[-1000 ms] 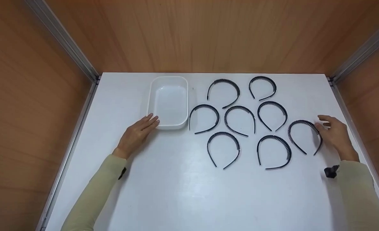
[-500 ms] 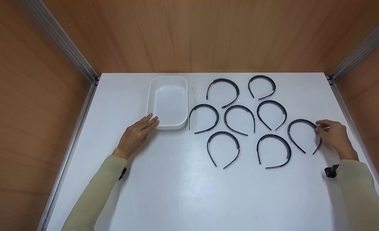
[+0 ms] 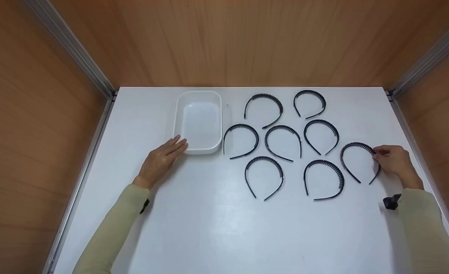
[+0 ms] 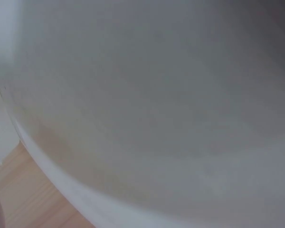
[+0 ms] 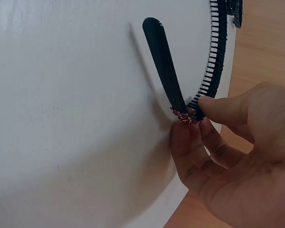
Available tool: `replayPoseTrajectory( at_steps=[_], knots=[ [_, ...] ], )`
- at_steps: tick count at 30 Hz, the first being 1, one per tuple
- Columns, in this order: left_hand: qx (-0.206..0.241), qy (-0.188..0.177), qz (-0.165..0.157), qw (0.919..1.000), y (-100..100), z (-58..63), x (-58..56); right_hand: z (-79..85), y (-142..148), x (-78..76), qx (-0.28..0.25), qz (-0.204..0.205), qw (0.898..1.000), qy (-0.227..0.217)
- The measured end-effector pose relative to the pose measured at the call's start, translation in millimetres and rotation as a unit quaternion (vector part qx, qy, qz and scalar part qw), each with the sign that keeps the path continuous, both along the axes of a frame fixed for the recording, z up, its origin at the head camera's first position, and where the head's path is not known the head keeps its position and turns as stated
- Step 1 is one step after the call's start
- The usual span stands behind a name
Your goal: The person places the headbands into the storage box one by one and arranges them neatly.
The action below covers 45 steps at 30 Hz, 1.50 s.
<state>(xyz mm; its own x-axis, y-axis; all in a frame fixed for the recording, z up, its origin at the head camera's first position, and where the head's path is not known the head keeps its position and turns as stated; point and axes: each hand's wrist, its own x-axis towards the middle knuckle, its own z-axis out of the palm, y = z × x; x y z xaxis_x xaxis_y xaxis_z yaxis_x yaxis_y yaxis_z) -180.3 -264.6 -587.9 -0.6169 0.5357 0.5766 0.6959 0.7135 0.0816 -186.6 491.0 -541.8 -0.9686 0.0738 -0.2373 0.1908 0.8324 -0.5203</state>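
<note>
My right hand pinches the right side of the rightmost black toothed headband. In the right wrist view the thumb and fingertips close on this headband beside a patch of reddish glitter. It lies at the table's right side. At the left, my left hand rests its straight fingers on the near-left corner of a white plastic tub. The left wrist view is mostly a blurred pale surface, with only a sliver of skin at its lower left edge.
Several more black headbands lie apart on the white table, among them a far one, a near one and one left of the held one. Wooden panels enclose the back and both sides.
My right hand has come down and its thumb and fingers have closed on the rightmost headband's side. My left hand stays at the tub.
</note>
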Motion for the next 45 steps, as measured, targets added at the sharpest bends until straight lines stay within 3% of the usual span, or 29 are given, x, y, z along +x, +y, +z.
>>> replayPoseTrajectory(
  at_steps=[7, 12, 20, 27, 36, 40, 45],
  knots=[
    [-0.008, 0.004, 0.000, 1.0000, -0.3, 0.2, 0.3, 2.8, 2.6, -0.7, -0.007, -0.017, 1.000, -0.013],
    [0.000, 0.004, -0.002, 1.0000, 0.5, 0.0, 0.7, 4.4, 3.9, 0.6, -0.039, -0.021, 0.999, -0.004],
    [0.005, 0.017, -0.007, 0.9998, 0.3, -2.1, 1.4, 19.0, -1.6, -1.0, -0.059, -0.037, 0.998, 0.005],
    [0.002, 0.008, 0.016, 0.9998, 3.3, -0.8, 2.6, 30.6, -6.6, -1.8, -0.104, -0.047, 0.993, 0.038],
    [0.031, -0.070, 0.089, 0.9931, 3.8, -1.5, 2.8, 48.8, -32.3, -5.6, -0.119, -0.032, 0.990, 0.066],
    [0.048, -0.123, 0.117, 0.9843, 6.5, 2.4, 0.8, 55.5, -49.1, -10.3, -0.125, -0.018, 0.989, 0.071],
    [0.049, -0.198, 0.148, 0.9677, 8.8, 8.3, -2.8, 60.6, -71.3, -17.6, -0.143, 0.003, 0.988, 0.066]
  ],
)
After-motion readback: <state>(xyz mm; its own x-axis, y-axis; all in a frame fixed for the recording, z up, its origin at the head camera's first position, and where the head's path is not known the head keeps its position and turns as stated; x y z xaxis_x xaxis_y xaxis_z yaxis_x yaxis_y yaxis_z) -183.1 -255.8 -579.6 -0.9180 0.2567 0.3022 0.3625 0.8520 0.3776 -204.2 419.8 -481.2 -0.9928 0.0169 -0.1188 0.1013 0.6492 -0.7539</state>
